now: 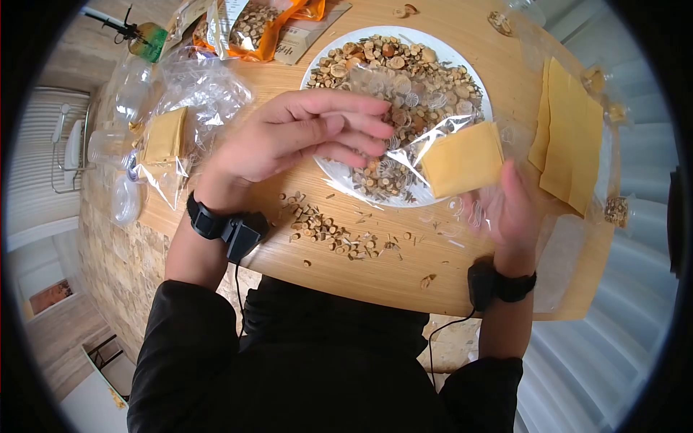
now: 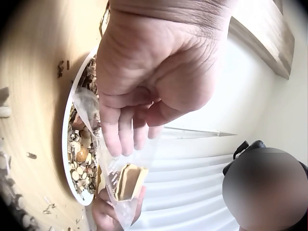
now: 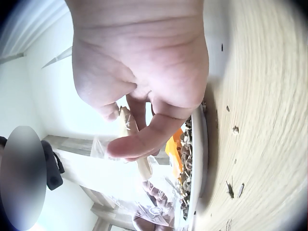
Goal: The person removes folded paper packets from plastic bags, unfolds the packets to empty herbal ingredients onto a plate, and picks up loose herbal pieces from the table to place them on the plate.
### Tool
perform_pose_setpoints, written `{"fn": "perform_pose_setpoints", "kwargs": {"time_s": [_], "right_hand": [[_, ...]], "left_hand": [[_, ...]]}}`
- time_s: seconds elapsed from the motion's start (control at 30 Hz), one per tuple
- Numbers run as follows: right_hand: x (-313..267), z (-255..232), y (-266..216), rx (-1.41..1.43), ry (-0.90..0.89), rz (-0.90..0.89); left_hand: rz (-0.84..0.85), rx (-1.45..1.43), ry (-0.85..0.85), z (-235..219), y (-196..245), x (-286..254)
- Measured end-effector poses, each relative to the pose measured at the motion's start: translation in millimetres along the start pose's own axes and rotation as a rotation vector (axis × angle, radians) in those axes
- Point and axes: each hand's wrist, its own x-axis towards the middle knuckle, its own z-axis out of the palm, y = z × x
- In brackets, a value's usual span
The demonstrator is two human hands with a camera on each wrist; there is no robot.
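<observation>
Over the plate, my right hand (image 1: 509,209) pinches a clear plastic bag (image 1: 411,148) with a stack of tan pouches (image 1: 464,159) inside. The thumb lies along the near edge of the stack, fingers behind it. My left hand (image 1: 303,133) hovers at the bag's other end, palm inward and fingers nearly straight. In the left wrist view these fingertips overlap the film, with the pouches (image 2: 129,182) beyond them. Below is a white plate (image 1: 486,90) heaped with dried sliced herbs (image 1: 346,68).
Loose herb bits (image 1: 332,231) lie along the table's front. At left are another bagged stack of pouches (image 1: 164,136) and clear plastic cups (image 1: 108,146). Larger tan sheets (image 1: 570,137) lie at right, near a small jar (image 1: 616,211). An orange packet (image 1: 278,29) stands at the back.
</observation>
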Motion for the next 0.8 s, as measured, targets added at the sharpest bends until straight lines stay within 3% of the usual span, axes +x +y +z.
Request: {"fn": "perform_pose_setpoints", "kwargs": {"time_s": [0.07, 0.1, 0.23, 0.4, 0.63, 0.73, 0.8], "right_hand": [[2.2, 1.9, -0.1, 0.002, 0.074, -0.013], [3.1, 2.9, -0.3, 0.003, 0.146, -0.027], [3.3, 5.7, -1.3, 0.038, 0.143, -0.07], [0.2, 5.4, 8.5, 0.061, -0.054, -0.062], [0.5, 7.7, 5.2, -0.099, -0.274, -0.065], [3.9, 8.9, 2.8, -0.127, -0.367, -0.077], [4.3, 5.9, 1.3, -0.113, -0.438, 0.098]], "left_hand": [[-0.058, -0.102, -0.174, -10.2, 6.0, -1.6], [-0.059, -0.102, -0.175, -8.7, 4.9, -1.9], [-0.01, -0.196, -0.114, 0.8, -4.6, 2.8], [-0.068, -0.424, -0.105, 5.5, -6.2, 6.2], [-0.157, -0.051, -0.109, 10.6, -13.9, 2.5], [-0.153, 0.055, -0.24, 3.2, -18.1, 2.6], [-0.116, 0.035, -0.278, 8.0, -18.7, 3.0]]}}
